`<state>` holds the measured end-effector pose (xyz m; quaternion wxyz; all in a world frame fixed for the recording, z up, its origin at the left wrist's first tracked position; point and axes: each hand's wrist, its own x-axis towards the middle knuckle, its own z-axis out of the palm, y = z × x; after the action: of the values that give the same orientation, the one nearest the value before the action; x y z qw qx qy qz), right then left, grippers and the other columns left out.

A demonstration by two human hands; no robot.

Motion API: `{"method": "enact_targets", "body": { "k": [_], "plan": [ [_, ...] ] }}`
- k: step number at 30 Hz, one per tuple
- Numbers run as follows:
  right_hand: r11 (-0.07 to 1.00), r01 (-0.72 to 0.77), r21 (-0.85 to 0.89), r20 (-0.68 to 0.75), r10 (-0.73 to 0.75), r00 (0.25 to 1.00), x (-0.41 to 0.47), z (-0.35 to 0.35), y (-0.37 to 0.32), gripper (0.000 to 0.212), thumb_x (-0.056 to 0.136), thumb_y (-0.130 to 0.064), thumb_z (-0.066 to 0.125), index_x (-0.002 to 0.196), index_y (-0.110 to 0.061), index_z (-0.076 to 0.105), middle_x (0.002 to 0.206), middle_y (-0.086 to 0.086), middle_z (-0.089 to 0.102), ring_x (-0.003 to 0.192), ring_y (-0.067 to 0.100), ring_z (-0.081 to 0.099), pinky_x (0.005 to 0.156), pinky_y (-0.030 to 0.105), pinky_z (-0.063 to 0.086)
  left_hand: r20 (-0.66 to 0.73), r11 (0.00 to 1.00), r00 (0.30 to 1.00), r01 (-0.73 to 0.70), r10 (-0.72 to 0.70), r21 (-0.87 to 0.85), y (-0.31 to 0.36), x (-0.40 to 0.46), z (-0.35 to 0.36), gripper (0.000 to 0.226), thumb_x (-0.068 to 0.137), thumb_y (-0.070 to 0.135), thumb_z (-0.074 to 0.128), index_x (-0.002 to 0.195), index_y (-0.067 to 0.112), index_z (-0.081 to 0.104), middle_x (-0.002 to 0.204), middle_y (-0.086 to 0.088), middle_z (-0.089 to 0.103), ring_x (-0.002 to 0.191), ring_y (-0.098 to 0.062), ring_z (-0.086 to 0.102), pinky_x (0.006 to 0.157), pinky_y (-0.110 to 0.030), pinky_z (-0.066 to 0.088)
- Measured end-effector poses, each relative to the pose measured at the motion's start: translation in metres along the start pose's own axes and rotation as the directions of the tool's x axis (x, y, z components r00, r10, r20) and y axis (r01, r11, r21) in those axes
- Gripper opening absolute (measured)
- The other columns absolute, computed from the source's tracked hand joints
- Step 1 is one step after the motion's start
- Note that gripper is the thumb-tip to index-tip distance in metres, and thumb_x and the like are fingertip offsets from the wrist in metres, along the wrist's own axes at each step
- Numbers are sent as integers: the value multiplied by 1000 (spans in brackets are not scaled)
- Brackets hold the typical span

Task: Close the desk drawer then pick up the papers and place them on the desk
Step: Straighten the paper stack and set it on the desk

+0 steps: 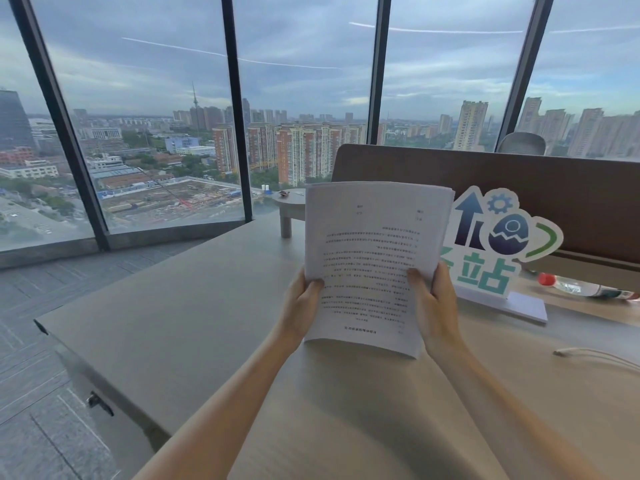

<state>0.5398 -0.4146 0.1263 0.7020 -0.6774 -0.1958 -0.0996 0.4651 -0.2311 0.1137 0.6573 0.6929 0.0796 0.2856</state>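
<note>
Papers [374, 258] are held up above the desk [194, 317], clear of its surface, both my hands clamped on the stack. My left hand [301, 303] grips the left edge low down, thumb on the printed face. My right hand [434, 303] grips the right edge at about the same height, thumb likewise on the face, fingers behind and out of view. The stack stands near upright, tilted toward me, its top edge fanning slightly and its bottom edge hanging free below both grips.

Risks, as I judge them:
- Loose sheets. The top corner at right shows separated leaves; I see no staple or clip. If I let go with one hand first, pages may slide and scatter.
- The sign [498, 244] stands just beside the stack's right edge, on the desk toward the far right. A rightward drift during lowering could knock it over.
- The bottle [588, 289] lies on its side further right, near the back edge, and a cable [595, 356] runs near the right edge. Neither is in the drop path unless I stray right.
- Open desk surface lies left of and below the stack; that is the safe landing area.

Drawer: only a small handle or lock [98, 401] shows under the near left corner. I cannot tell from here whether it is fully shut.
</note>
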Motion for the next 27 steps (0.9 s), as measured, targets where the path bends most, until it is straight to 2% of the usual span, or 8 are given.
{"method": "enact_targets", "body": {
  "k": [2,5,7,12,14,17,22,27],
  "plan": [
    [1000,-28,15,11,27,1000,1,1,-1,22,99,-11,47,107,-30,53,101,-24,62,90,-11,58,70,20,43,-7,1000,1000,-6,6,26,0,5,1,35,93,2,41,110,25,62,113,0,69,104,-14,66,84,-31,53],
    [997,-45,67,29,43,999,4,1,-3,22,99,-10,46,104,-30,54,99,-23,64,91,-7,61,71,21,45,-40,999,999,-15,17,47,-5,11,2,29,93,8,45,115,19,59,116,-6,69,109,-23,65,93,-44,53],
    [995,-72,67,64,67,996,1,1,4,24,100,-10,45,108,-31,54,102,-22,67,91,-9,63,75,21,47,-44,999,999,-9,11,39,-13,8,1,28,98,6,45,119,18,57,117,-4,68,110,-23,65,93,-41,53],
    [992,-123,22,71,121,990,-3,2,24,18,99,-12,45,108,-27,50,110,-12,65,104,8,61,82,32,49,-33,999,999,15,-14,37,-28,3,1,29,101,13,43,127,22,53,119,1,67,108,-16,65,91,-36,54],
    [992,-123,13,70,122,990,0,3,22,11,100,-12,45,108,-20,44,106,-11,63,100,8,60,75,27,47,-67,999,998,15,-12,42,-26,5,2,27,101,12,45,120,27,55,114,3,68,105,-15,66,86,-31,55],
    [988,-155,11,67,154,986,5,8,19,17,100,-13,48,114,-20,43,107,-8,64,97,8,63,72,25,48,-152,998,987,50,-44,36,-22,7,-1,20,99,10,48,105,27,57,100,6,69,90,-12,68,67,-20,56],
    [967,-253,34,86,249,965,14,23,17,20,99,-14,47,117,-22,51,111,-4,67,99,16,65,79,36,54,-284,991,956,100,-73,84,-19,14,-14,9,95,14,55,99,19,62,88,5,69,78,-14,65,64,-27,52],
    [956,-293,-35,143,295,945,24,50,14,47,90,-1,33,121,-19,63,116,-3,70,106,17,64,93,39,52,-366,965,916,225,-163,134,-19,27,-38,5,89,14,55,92,13,59,82,1,65,76,-21,62,65,-34,50]
  ]
}}
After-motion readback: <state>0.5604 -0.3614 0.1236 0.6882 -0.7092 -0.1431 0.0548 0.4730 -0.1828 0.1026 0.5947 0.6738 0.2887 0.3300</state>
